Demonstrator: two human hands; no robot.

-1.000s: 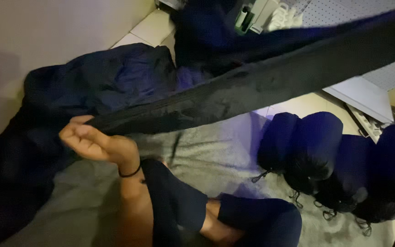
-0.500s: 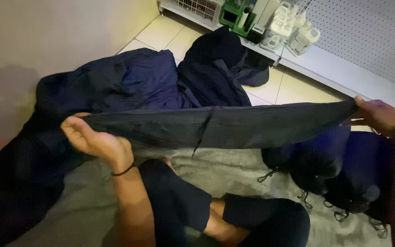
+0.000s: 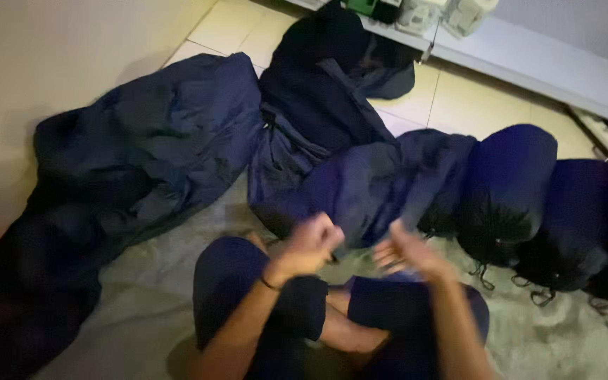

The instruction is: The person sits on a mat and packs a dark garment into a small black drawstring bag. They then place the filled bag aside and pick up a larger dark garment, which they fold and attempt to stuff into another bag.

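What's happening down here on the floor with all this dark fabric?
A person sits cross-legged on a grey mat, both hands raised in front of them. The left hand is closed in a fist and the right hand is partly open, right by a dark blue bundle of fabric. A larger loose blue piece lies to the left, and stuffed drawstring sacks line up on the right.

- Three stuffed navy drawstring sacks [image 3: 508,190] stand in a row at my right.
- Two loose dark sleeping bags [image 3: 142,141] lie spread on the floor.
- My two hands [image 3: 314,243]: one fisted, one open-fingered.
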